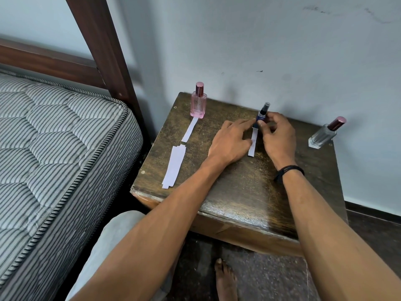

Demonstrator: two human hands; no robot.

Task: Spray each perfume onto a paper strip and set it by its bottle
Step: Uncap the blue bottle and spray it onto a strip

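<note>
A small dark-blue spray bottle (263, 114) stands near the back of the wooden side table (238, 181). My right hand (276, 135) pinches its lower body. A white paper strip (253, 142) lies on the table just in front of that bottle. My left hand (231, 141) rests flat beside this strip, fingertips reaching to the bottle's base. A pink perfume bottle (198, 103) stands at the back left with one paper strip (190, 129) laid in front of it. A clear bottle with a maroon cap (325, 134) stands at the back right.
A stack of spare paper strips (174, 166) lies near the table's left edge. A striped mattress (54, 148) and a dark wooden bedpost (102, 44) stand to the left. The wall runs right behind the table. My bare foot (225, 281) is on the floor below.
</note>
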